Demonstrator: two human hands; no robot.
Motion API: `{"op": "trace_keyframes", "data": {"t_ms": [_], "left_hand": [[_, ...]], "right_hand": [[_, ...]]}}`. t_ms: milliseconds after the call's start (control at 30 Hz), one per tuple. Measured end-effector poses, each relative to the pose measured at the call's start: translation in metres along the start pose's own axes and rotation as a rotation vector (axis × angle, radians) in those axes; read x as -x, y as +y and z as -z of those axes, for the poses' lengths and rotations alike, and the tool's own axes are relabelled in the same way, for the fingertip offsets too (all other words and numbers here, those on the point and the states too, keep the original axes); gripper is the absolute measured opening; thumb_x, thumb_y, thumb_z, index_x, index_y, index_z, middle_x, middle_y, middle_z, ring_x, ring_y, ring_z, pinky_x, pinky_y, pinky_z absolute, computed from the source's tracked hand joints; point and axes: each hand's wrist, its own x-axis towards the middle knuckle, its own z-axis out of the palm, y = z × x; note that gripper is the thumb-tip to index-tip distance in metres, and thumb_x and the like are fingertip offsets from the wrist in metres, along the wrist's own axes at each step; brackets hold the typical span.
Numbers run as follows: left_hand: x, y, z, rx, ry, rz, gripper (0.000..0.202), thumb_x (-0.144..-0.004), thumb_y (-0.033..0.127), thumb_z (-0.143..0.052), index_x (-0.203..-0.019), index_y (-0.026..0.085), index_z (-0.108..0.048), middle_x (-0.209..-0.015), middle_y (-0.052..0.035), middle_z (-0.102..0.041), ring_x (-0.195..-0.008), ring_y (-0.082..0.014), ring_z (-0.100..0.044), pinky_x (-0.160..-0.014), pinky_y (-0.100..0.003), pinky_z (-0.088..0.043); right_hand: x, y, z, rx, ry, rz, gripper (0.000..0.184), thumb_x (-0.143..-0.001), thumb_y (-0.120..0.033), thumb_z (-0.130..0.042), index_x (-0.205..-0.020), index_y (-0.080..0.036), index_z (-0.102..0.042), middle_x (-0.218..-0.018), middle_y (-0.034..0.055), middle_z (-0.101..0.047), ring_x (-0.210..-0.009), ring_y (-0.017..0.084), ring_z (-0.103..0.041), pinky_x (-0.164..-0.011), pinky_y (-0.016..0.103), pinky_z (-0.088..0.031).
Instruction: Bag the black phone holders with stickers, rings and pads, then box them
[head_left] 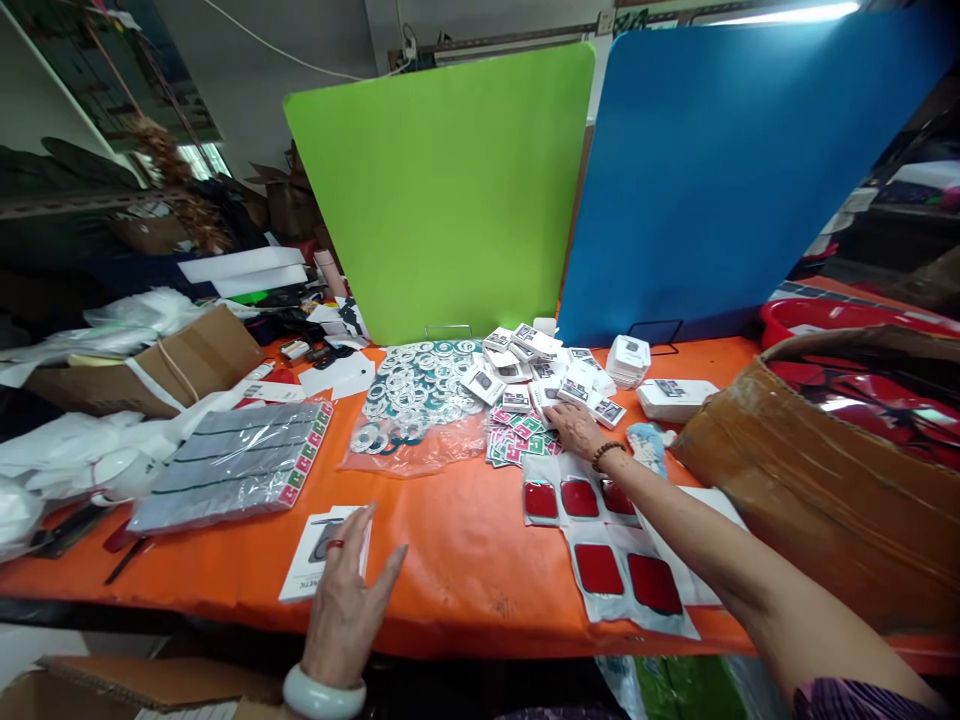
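My left hand point(346, 598) lies flat with fingers spread at the table's near edge, its fingertips on a white printed card point(315, 555). My right hand point(574, 427) reaches across the orange table point(457, 540), fingers extended onto a heap of small white boxes point(551, 372) and a pile of pink and green packets point(517, 437). A beaded bracelet sits on that wrist. Under the right forearm lie clear sleeves holding red pads point(600, 530). Whether the right fingers pinch a box is unclear.
A clear bag of metal rings point(416, 400) sits mid-table. Grey sealed pouches point(240, 465) lie at left, beside a cardboard box point(169, 365) and white bags. A large taped carton point(825, 470) stands at right. Green point(442, 190) and blue point(735, 170) boards stand behind.
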Motion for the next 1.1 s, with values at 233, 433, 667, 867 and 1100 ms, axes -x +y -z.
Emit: {"op": "trace_keyframes", "data": {"t_ms": [233, 433, 667, 867, 1100], "left_hand": [[0.029, 0.041, -0.027, 0.163, -0.152, -0.004, 0.065, -0.077, 0.046, -0.062, -0.134, 0.022, -0.041, -0.135, -0.0127, -0.050, -0.127, -0.0300, -0.045, -0.105, -0.051, -0.039], [0.029, 0.064, -0.041, 0.258, -0.373, 0.006, 0.065, -0.066, 0.030, -0.072, -0.127, 0.022, -0.051, -0.127, -0.0121, -0.059, -0.119, -0.0321, -0.052, -0.099, -0.046, -0.040], [0.054, 0.055, -0.041, 0.303, -0.653, 0.210, 0.008, -0.069, 0.027, -0.063, -0.068, 0.019, -0.062, -0.061, -0.0007, -0.061, -0.062, -0.0194, -0.056, -0.059, -0.027, -0.035], [0.076, 0.027, -0.048, 0.726, -0.569, 0.512, 0.028, -0.059, 0.037, -0.076, -0.067, 0.016, -0.060, -0.059, 0.0025, -0.056, -0.060, -0.0147, -0.050, -0.057, -0.025, -0.036], [0.080, 0.034, -0.041, 1.233, -0.531, 0.890, 0.050, -0.060, 0.040, -0.081, -0.098, 0.017, -0.059, -0.089, -0.0039, -0.066, -0.077, -0.0217, -0.066, -0.074, -0.033, -0.050]], "right_hand": [[0.008, -0.030, 0.050, -0.027, 0.026, 0.148, 0.035, -0.087, 0.000, -0.039, -0.115, -0.014, -0.055, -0.103, 0.0135, -0.064, -0.093, 0.022, -0.056, -0.081, 0.032, -0.037], [0.082, -0.123, 0.058, -0.516, -0.175, 0.683, 0.016, -0.090, -0.013, -0.049, -0.100, -0.019, -0.060, -0.088, 0.0052, -0.066, -0.076, 0.016, -0.056, -0.072, 0.030, -0.040], [0.075, -0.096, 0.053, -0.457, -0.237, 0.384, 0.015, -0.091, -0.031, -0.053, -0.094, -0.018, -0.058, -0.086, 0.0049, -0.066, -0.074, 0.016, -0.058, -0.066, 0.025, -0.041], [0.038, -0.040, 0.017, -0.302, -0.244, 0.013, 0.006, -0.081, -0.018, -0.059, -0.086, -0.014, -0.059, -0.091, 0.0115, -0.064, -0.084, 0.021, -0.057, -0.071, 0.027, -0.039], [0.036, -0.047, -0.010, -0.382, -0.314, -0.071, 0.010, -0.075, -0.012, -0.054, -0.067, -0.015, -0.054, -0.070, 0.0039, -0.061, -0.065, 0.013, -0.051, -0.056, 0.022, -0.031]]}}
